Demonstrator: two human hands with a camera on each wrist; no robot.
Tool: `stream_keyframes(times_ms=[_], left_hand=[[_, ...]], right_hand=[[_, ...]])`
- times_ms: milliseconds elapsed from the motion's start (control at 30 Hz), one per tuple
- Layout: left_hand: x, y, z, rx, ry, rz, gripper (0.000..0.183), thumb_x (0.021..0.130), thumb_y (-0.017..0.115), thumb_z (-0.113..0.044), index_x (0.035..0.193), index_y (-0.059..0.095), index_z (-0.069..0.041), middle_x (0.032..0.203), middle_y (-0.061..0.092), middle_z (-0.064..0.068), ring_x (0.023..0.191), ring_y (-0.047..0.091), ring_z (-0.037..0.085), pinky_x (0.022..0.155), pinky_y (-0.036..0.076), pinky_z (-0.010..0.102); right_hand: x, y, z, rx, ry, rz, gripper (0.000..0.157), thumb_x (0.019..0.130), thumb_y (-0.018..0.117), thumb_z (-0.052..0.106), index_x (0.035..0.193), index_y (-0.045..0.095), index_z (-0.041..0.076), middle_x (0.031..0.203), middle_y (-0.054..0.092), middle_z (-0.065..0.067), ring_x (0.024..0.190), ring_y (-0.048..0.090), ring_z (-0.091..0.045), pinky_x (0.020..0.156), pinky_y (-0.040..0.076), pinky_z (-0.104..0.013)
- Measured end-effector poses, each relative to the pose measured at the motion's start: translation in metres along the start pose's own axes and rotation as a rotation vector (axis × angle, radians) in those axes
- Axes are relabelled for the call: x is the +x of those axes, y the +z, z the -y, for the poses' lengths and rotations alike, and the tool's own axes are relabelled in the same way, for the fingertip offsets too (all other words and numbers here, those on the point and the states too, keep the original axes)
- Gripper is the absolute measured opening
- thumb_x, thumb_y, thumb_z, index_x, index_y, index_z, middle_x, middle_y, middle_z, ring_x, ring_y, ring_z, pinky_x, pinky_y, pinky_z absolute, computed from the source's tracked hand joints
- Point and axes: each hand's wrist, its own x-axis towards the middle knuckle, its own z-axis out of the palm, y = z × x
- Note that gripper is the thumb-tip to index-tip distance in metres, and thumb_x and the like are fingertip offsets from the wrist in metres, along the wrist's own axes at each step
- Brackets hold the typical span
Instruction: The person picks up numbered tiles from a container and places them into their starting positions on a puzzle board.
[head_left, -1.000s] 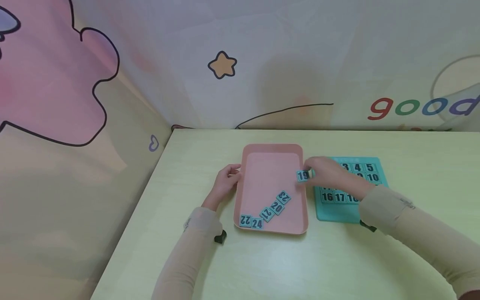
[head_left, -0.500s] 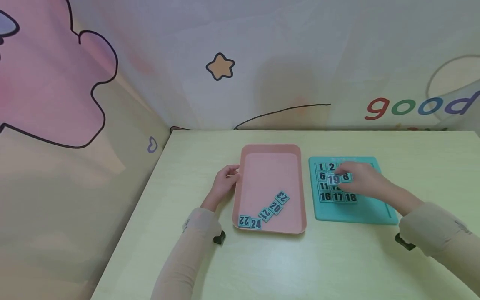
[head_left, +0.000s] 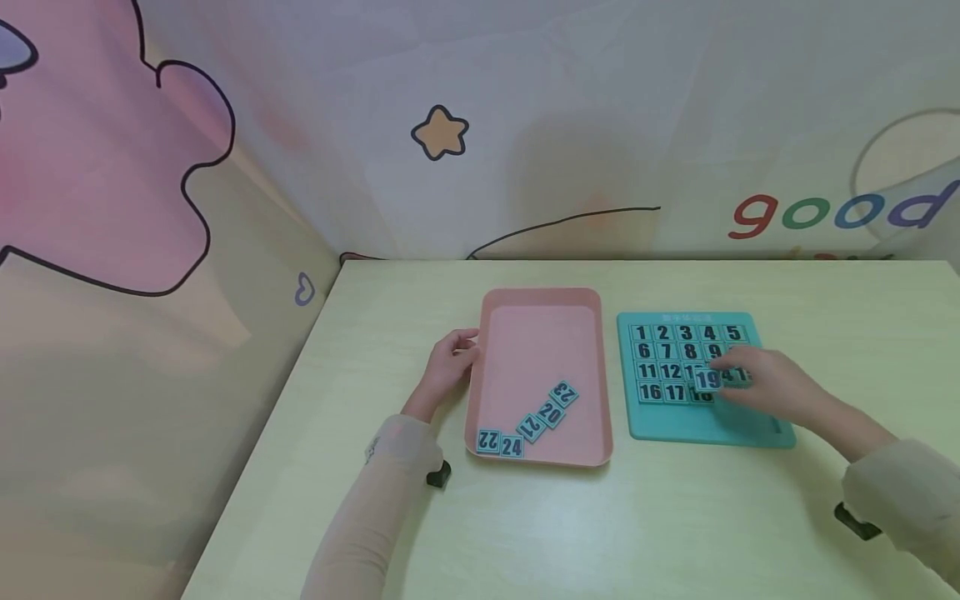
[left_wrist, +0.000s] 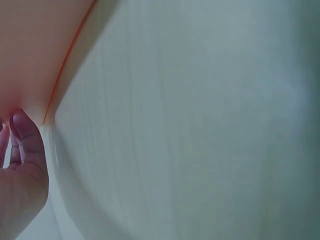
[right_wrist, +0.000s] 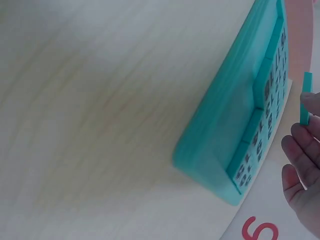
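Observation:
My right hand (head_left: 768,382) pinches a small teal-edged number tile, 19 (head_left: 707,380), between thumb and fingertips. The tile hovers over the teal number board (head_left: 697,429), partly covering the 18 tile (head_left: 702,397). In the right wrist view the held tile (right_wrist: 306,100) appears edge-on, apart from the board (right_wrist: 205,145). My left hand (head_left: 446,367) lies at the left side of the pink tray (head_left: 540,333), its fingertips touching the rim. The left wrist view shows the thumb (left_wrist: 27,135) against the tray's outer wall (left_wrist: 45,55).
Inside the tray are several loose tiles: 22 (head_left: 488,442), 24 (head_left: 512,447), 21 (head_left: 531,428), 20 (head_left: 551,414) and 23 (head_left: 564,394). Rows of numbered tiles fill the board's upper part; its bottom row has no tiles. A printed backdrop (head_left: 570,150) rises behind the pale table (head_left: 570,525).
My right hand has carried the 19 tile from the tray's right edge rightward over the board, then farther right and nearer me. My left hand stays at the tray's left edge.

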Motion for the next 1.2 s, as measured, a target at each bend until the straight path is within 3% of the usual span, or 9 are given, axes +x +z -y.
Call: stream_keyframes(times_ms=[633,1000,1200], left_hand=[[0.002,0.001,0.004,-0.001,0.047,-0.025,0.032,0.086,0.054,-0.014,0.117,0.053,-0.010,0.097,0.053,0.009,0.074,0.052,0.015,0.066,0.046,0.021],[0.002,0.001,0.004,-0.003,0.031,-0.016,0.032,0.087,0.054,-0.016,0.118,0.053,-0.013,0.099,0.053,0.009,0.078,0.051,0.018,0.068,0.046,0.023],[-0.001,-0.001,0.004,-0.019,0.092,-0.009,0.029,0.086,0.055,-0.016,0.115,0.055,-0.011,0.095,0.053,0.008,0.076,0.053,0.018,0.069,0.048,0.025]], right_hand=[[-0.018,0.018,-0.030,-0.113,-0.010,-0.021,0.036,0.073,0.065,0.014,0.104,0.061,-0.004,0.103,0.057,-0.026,0.098,0.050,-0.043,0.080,0.042,-0.054],[-0.018,0.026,-0.027,-0.131,0.000,-0.106,0.034,0.072,0.067,0.016,0.100,0.063,-0.004,0.097,0.058,-0.022,0.091,0.052,-0.037,0.077,0.043,-0.051],[-0.014,0.025,-0.022,-0.109,-0.010,-0.137,0.036,0.072,0.069,0.021,0.100,0.063,-0.001,0.095,0.059,-0.018,0.087,0.053,-0.032,0.074,0.045,-0.047]])
